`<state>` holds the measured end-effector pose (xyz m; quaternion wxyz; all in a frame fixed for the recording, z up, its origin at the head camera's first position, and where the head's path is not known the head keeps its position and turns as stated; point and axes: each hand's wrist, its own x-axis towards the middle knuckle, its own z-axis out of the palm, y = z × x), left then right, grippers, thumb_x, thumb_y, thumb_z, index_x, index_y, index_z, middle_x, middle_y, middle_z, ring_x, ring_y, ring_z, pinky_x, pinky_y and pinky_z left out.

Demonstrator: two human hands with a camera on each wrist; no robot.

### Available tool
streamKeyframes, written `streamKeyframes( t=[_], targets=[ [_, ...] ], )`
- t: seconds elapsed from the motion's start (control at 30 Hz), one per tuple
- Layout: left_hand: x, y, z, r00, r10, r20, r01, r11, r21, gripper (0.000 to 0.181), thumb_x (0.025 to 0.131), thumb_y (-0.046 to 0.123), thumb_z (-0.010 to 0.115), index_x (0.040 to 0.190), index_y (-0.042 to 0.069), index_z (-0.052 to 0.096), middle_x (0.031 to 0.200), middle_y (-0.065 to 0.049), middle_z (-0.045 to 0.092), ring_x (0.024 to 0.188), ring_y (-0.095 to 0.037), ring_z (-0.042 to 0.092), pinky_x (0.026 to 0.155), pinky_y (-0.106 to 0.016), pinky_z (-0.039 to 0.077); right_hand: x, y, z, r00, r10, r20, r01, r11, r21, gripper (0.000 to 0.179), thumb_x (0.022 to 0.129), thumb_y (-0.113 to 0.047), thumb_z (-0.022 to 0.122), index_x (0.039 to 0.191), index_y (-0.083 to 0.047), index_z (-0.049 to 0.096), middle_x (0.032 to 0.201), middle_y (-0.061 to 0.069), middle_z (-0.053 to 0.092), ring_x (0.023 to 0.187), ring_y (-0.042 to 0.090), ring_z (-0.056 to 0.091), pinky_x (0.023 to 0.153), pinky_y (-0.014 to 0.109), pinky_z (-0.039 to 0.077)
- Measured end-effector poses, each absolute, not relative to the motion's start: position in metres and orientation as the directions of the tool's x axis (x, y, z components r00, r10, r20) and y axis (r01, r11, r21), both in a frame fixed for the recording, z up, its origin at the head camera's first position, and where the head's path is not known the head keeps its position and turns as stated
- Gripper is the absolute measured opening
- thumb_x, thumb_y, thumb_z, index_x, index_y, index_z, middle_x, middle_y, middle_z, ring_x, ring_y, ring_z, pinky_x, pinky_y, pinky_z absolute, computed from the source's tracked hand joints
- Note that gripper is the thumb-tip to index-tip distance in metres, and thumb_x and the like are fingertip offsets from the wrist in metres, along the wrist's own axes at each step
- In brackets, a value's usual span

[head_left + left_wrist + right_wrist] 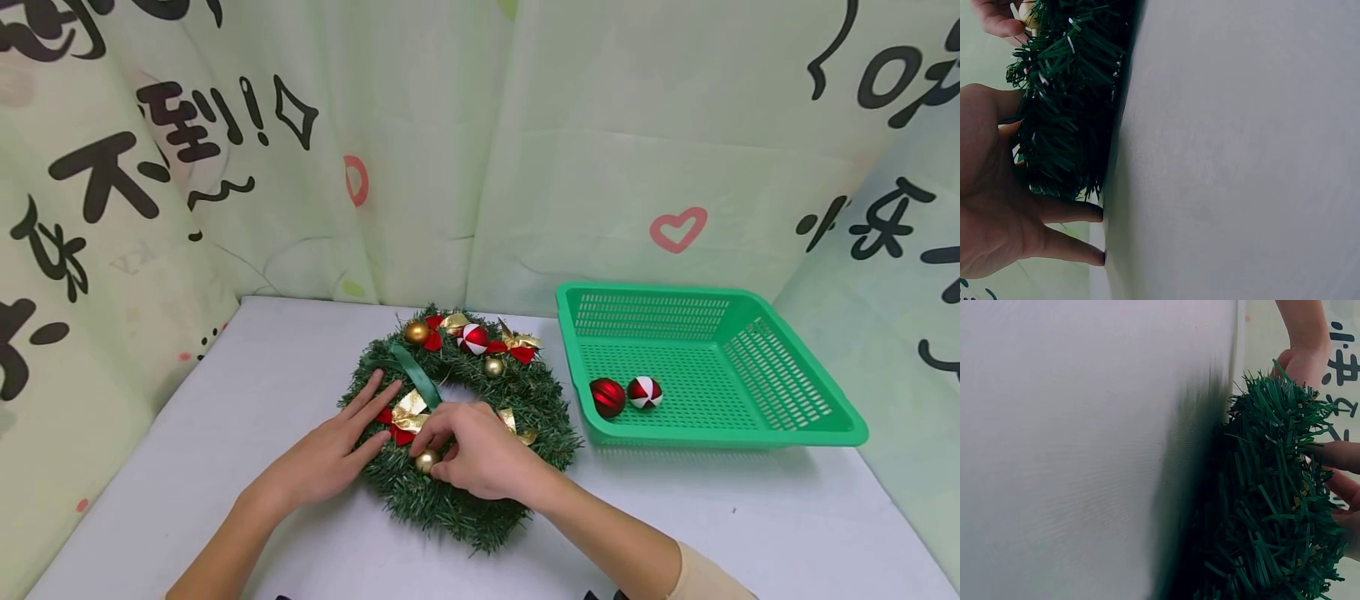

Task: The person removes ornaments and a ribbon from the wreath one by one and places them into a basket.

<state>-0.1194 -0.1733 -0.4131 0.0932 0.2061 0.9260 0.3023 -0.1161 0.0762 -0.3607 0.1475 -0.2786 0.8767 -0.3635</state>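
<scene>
A green wreath (551, 417) of artificial pine lies on the table, trimmed with red and gold bows, small baubles and a green ribbon (415, 373). My right hand (483, 454) reaches over its near part and pinches a gold bauble (427, 461) between thumb and index finger. Spread over the wreath's left side is my left hand (330, 454), its thumb beside the red and gold bow (410, 412). In the left wrist view, two fingertips of the left hand (997, 194) touch the tabletop beside the wreath (1066, 119).
A green plastic basket (712, 437) stands at the right of the white table (240, 375). Inside, at its left, lie a red bauble (607, 398) and a red-and-white bauble (645, 392). Printed curtains (420, 150) hang behind and at both sides.
</scene>
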Motion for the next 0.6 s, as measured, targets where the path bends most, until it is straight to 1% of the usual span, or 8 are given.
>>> streamKeyframes(
  t=[0.2,0.37,0.6],
  targets=[
    [-0.1187,-0.1728,-0.4117,-0.897,0.439,-0.05,0.324,0.731,0.6,0.065,0.112,0.048,0.041,0.169,0.035,0.013,0.177,-0.003,0.0,0.148,-0.049,0.04,0.108,-0.07,0.042,-0.1159,0.0769,-0.3591,-0.807,-0.587,-0.059,-0.37,0.582,-0.724,0.023,0.087,0.004,0.081,0.1,-0.016,0.081,0.101,-0.006,0.071,0.086,0.005,0.068,0.074,0.015,0.056],
    [-0.1184,-0.1728,-0.4119,-0.898,0.437,-0.048,0.324,0.732,0.599,0.064,0.112,0.049,0.041,0.169,0.036,0.013,0.177,-0.002,0.0,0.148,-0.049,0.04,0.108,-0.07,0.042,-0.1159,0.0777,-0.3578,-0.816,-0.574,-0.071,-0.336,0.57,-0.75,0.025,0.087,0.005,0.08,0.1,-0.016,0.082,0.105,-0.006,0.072,0.091,0.009,0.07,0.076,0.015,0.056],
    [-0.1188,-0.173,-0.4125,-0.898,0.438,-0.045,0.327,0.732,0.598,0.064,0.112,0.047,0.041,0.169,0.036,0.012,0.177,-0.002,0.0,0.148,-0.049,0.04,0.107,-0.071,0.042,-0.1172,0.0807,-0.3565,-0.815,-0.578,-0.044,-0.342,0.541,-0.768,0.026,0.086,0.008,0.079,0.102,-0.013,0.08,0.104,-0.003,0.073,0.093,0.014,0.072,0.078,0.017,0.058]
  ],
)
